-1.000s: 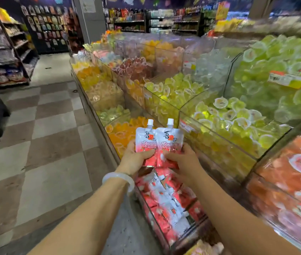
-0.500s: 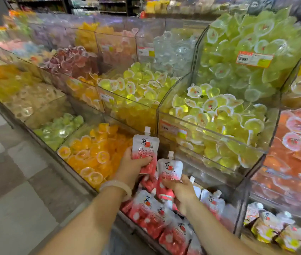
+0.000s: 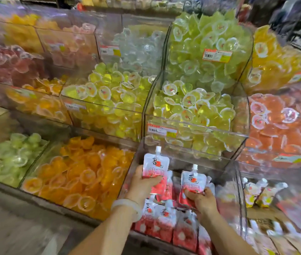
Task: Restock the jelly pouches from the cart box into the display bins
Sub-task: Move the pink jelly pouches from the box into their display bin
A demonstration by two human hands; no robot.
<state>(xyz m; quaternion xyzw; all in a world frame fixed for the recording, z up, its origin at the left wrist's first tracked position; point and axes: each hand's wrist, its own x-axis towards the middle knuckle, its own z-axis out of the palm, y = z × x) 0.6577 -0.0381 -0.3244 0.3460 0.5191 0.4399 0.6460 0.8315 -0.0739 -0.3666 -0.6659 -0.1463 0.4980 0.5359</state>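
The left hand (image 3: pixel 142 183) grips 1 red-and-white jelly pouch (image 3: pixel 154 167) by its lower half, thumb across the front, and holds it upright with the white cap on top, above the back of the clear front bin (image 3: pixel 136 162). The right hand (image 3: pixel 202 198) pinches a 2nd pouch (image 3: pixel 192 181) at its bottom edge, also upright, lower down and just beside the 1st. Holding each pouch by the base probably keeps the printed face turned outward and lets the spout end go in last, so the pouch can stand like the row of pouches (image 3: pixel 166 223) already upright at the front of the same bin. Both pouches seem headed for the open space behind that row. The next bin to the right holds yellow pouches (image 3: pixel 254 192), so the colours are kept apart by bin. The tiers above hold green jelly cups (image 3: pixel 190 105) and, to the left of the red pouches, orange jelly cups (image 3: pixel 83 173). The cart box is not in view. A pale bracelet (image 3: pixel 127 205) sits on the left wrist. In my judgement the restocking is partway through, since this bin still has room at the back.
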